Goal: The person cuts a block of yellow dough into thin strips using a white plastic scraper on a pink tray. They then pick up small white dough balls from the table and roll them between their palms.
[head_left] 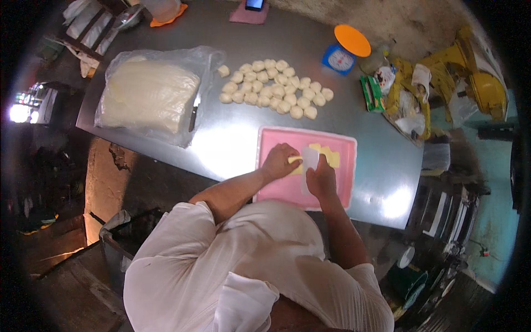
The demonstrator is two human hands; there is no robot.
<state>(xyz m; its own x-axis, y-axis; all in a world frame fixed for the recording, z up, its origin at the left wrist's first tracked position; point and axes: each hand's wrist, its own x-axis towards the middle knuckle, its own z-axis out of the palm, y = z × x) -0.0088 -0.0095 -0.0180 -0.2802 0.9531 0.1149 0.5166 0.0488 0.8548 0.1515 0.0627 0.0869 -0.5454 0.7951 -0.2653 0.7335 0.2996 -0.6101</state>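
In front of me lies a pink tray with a white rim. My left hand is closed on a pale yellow block that looks like cheese or butter; more of the yellow shows below its fingers. A flat whitish scraper stands close beside the block, gripped by my right hand. Whether its edge is in the block or just beside it, I cannot tell. Several yellow pieces lie in the tray to the right of the scraper.
Beyond the tray, several dough balls sit on the metal table. A plastic-covered pale slab is at left, a dark-handled knife along its edge. Far right are a blue scale with an orange pan and a green packet.
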